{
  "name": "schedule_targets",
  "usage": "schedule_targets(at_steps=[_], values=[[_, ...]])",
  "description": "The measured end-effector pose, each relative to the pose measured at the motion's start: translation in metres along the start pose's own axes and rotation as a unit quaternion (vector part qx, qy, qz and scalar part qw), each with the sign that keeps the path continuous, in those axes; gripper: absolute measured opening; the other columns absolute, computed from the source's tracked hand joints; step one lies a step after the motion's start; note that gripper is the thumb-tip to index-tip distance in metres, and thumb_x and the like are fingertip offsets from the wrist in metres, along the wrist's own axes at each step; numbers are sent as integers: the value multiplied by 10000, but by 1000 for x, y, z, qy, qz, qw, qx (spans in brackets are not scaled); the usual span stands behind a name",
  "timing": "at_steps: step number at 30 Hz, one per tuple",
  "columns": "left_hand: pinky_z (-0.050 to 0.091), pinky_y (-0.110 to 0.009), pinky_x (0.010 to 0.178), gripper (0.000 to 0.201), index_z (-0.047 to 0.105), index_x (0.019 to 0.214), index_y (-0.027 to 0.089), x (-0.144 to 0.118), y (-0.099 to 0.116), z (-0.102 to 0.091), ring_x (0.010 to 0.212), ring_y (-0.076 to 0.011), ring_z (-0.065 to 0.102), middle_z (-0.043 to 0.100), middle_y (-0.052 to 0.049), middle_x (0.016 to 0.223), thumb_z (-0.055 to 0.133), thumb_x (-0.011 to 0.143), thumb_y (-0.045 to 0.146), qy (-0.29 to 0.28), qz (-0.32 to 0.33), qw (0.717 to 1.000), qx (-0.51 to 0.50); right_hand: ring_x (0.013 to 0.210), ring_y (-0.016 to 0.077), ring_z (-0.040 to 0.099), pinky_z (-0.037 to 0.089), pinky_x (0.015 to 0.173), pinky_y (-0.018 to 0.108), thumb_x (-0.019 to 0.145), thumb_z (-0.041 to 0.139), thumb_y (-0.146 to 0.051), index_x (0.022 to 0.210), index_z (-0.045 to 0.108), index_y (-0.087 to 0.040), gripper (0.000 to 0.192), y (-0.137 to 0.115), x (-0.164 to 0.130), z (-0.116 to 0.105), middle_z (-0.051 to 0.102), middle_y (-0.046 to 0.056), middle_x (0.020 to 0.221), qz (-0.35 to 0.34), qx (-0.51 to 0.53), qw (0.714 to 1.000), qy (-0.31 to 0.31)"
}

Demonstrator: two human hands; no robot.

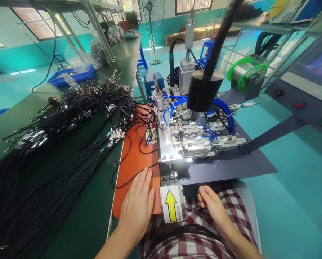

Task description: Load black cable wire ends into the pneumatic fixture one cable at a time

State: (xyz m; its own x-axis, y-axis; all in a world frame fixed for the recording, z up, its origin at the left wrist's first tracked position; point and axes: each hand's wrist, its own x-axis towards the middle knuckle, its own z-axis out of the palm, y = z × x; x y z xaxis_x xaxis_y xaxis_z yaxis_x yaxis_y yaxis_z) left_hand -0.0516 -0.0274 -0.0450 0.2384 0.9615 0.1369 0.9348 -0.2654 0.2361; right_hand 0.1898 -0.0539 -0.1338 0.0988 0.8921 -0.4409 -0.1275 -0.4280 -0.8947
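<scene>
My left hand [138,201] lies flat on the orange plate [117,205], its fingers stretched out. A black cable [131,183] loops over the plate and passes close to my fingertips; whether they touch it is unclear. My right hand [211,203] hovers above my lap with the fingers curled in, and nothing shows in them. Between my hands sits a conveyor end with a yellow arrow label [171,205]. Beyond it stands a metal machine [188,136] with blue air tubes [220,104] and shiny cylinders.
Bundles of black cables [77,162] with metal ends cover the green table [96,201] on my left. Behind them is a blue tray [82,74]. A black cylinder on a thick arm [204,91] overhangs the machine. A green-rimmed wire spool [246,73] stands at right.
</scene>
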Motion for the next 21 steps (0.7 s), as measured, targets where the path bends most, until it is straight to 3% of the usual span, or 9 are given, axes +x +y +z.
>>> schedule_targets(at_steps=[5,8,16,21], values=[[344,-476,1101,471,343,1426,179,35,-17,0,1368,-249,320,380,-101,1476,305,961,252,-43,13,998,-44,525,161,414,336,537,310,811,542,-602,659,496,-235,400,14,1,-5,482,-13,619,-1,-5,1000,-11],[314,-469,1125,448,381,1398,158,44,-22,0,1374,-237,311,380,-98,1477,308,966,254,-40,22,998,-48,519,161,418,338,527,311,800,557,-595,661,510,-233,390,21,1,-9,497,-8,612,-4,-8,1000,-7],[347,-450,1116,459,377,1409,246,41,-24,9,1345,-237,369,435,-59,1445,347,953,296,-2,52,997,-51,472,136,416,350,473,262,728,547,-684,653,536,-221,469,42,5,-25,484,-34,526,23,-58,998,23],[467,-380,1013,397,481,1322,289,32,-19,-13,1217,-216,513,544,-43,1330,362,944,313,30,39,998,-33,444,131,420,374,446,251,706,581,-677,678,553,-227,451,52,11,-35,494,-37,517,25,-44,999,-11]])
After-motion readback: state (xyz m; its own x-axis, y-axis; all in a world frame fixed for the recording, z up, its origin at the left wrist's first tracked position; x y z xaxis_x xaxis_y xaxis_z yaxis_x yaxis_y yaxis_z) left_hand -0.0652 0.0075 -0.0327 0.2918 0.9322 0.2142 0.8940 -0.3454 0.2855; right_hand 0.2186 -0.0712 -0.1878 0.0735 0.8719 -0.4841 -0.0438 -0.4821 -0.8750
